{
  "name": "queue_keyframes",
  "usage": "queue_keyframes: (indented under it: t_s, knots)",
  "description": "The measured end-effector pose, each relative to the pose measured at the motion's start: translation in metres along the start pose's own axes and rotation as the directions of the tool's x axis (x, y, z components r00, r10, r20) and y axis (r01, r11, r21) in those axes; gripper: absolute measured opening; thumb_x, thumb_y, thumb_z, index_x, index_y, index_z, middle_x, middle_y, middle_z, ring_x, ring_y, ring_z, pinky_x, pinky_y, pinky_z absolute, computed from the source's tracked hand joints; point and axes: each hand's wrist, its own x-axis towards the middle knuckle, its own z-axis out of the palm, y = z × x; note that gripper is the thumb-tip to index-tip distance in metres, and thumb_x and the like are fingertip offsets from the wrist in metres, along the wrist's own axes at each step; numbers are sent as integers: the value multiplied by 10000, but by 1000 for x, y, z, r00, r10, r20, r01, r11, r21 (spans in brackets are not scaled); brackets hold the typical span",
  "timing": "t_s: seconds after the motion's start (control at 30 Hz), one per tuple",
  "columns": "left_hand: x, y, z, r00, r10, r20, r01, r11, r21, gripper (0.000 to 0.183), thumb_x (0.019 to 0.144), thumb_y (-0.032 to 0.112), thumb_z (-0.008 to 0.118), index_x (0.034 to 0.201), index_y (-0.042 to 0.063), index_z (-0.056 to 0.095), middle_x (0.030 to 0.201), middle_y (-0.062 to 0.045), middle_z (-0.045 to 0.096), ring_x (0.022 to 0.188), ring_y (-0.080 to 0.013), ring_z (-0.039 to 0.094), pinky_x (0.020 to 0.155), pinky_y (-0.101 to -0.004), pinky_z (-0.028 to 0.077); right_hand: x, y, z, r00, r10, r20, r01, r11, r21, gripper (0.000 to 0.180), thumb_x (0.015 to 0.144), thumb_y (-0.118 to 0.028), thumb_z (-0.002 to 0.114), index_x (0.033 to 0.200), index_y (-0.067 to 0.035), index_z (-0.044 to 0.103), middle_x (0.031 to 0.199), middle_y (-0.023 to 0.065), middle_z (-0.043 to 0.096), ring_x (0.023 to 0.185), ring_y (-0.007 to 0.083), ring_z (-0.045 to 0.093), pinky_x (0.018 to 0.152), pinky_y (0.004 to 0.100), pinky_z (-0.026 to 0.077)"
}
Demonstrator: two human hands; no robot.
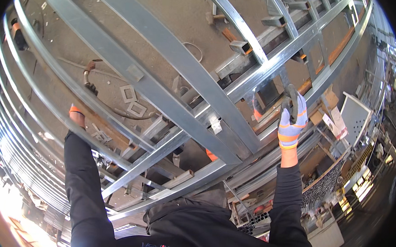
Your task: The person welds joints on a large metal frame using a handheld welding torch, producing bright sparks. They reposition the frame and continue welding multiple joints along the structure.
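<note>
A large gate-like frame of galvanized square steel tube spans the view before me. My left hand reaches in among the long parallel bars at the left. Only its orange cuff and the wrist show; the fingers are hidden behind a bar. On the right, my right hand wears a grey glove with orange stripes and dark fingertips. Its raised fingers are at the narrow part of the frame, by a thin steel strip. Whether they grip that strip is unclear. Two wide bars meet the frame's edge between my arms.
Below the frame, a torch-like tool with a hose and two square metal rings lie on the dirty floor. Steel tube supports stand under the bars. A cluttered area with a white perforated panel and wire mesh is at the right.
</note>
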Motion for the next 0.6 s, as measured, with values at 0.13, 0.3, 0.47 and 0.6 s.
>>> queue_keyframes:
  t_s: [0.13,0.3,0.47,0.6]
  knots:
    - [43,-7,-30,992,103,-76,-89,981,170,189,1013,129,609,1177,47,656,974,-59,707,811,-200,663,777,-330,567,-2,-5,-1,991,128,27,-128,991,24,451,902,-154,633,1313,32,647,1330,199,637,1132,322,648,989,395,508]
    - [100,-30,-43,933,-226,-280,187,969,-159,312,1014,154,599,1308,52,622,1236,-125,705,1092,-265,682,920,-410,570,0,-6,-1,999,42,10,-41,996,-82,414,963,-70,537,1344,57,639,1271,183,685,1149,285,665,1017,369,488]
    - [131,-20,-34,978,-153,-145,137,984,-115,337,1025,192,587,1331,55,612,1276,-118,688,1126,-264,667,956,-417,544,1,-4,0,998,59,11,-59,997,-47,442,953,-172,558,1331,39,648,1295,192,668,1144,305,655,979,365,496]
    - [114,28,-30,993,-54,-106,49,997,-53,358,1033,222,576,1350,58,604,1308,-113,675,1153,-263,656,984,-423,524,2,-10,0,996,69,50,-68,998,-19,425,1009,-156,507,1355,59,630,1265,183,685,1124,264,665,984,358,487]
